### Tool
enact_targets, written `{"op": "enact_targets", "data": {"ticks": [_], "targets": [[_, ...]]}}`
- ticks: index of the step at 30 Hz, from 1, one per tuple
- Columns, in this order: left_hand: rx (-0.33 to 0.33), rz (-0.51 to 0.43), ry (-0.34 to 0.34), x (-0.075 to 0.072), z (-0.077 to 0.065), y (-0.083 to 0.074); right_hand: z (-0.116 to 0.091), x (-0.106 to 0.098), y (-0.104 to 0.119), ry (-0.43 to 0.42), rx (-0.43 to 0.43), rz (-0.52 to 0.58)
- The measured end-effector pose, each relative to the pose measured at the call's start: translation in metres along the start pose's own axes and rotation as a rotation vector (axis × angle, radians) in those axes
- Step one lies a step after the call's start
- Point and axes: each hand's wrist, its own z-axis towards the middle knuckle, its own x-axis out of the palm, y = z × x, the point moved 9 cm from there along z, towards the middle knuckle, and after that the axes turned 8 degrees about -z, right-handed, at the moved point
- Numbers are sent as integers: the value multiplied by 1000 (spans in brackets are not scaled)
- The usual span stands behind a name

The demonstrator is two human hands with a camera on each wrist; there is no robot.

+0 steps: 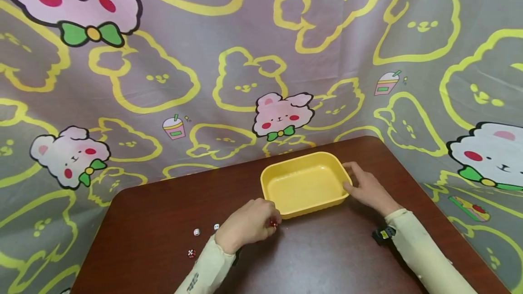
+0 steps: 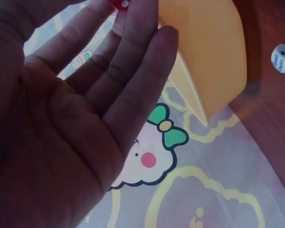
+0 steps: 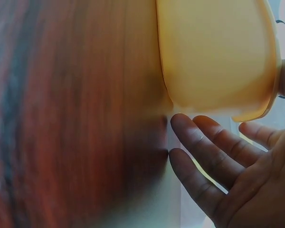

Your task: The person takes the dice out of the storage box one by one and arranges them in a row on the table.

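Note:
A yellow plastic basin (image 1: 282, 164) rests on the table. Just off its near left corner, my left hand (image 1: 249, 223) pinches a red die (image 1: 273, 224) with white pips. The left wrist view shows this red die (image 2: 121, 4) at the fingertips, partly cut off by the frame. At the basin's right end, my right hand (image 1: 369, 192) has its thumb over the rim and its other fingers outside the wall. The right wrist view shows those fingers (image 3: 213, 156) loosely extended beside the basin (image 3: 218, 57); the thumb goes behind the rim.
Left of my left forearm lie two white dice, a nearer white die (image 1: 196, 232) and another white die (image 1: 216, 227) by the wrist, plus a red die (image 1: 191, 253). The brown table (image 1: 155, 212) meets a patterned cloth (image 1: 229, 71) behind and at the sides.

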Motion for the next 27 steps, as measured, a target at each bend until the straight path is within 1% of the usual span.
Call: {"op": "enact_targets", "data": {"ticks": [6,9,11,16,22,27], "targets": [[35,62,-50,7,-6,-6,0,0,0,6,-1,9],[55,97,-82,14,-7,-9,0,0,0,-2,-1,4],[66,119,-92,21,-7,-10,0,0,1,-3,1,4],[74,165,-111,34,-8,-8,0,1,1,8,12,0],[87,225,-169,40,-6,-7,0,-2,1,-1,4,-3],[73,267,-208,44,-4,-4,0,-2,2,3,-4,15]]}}
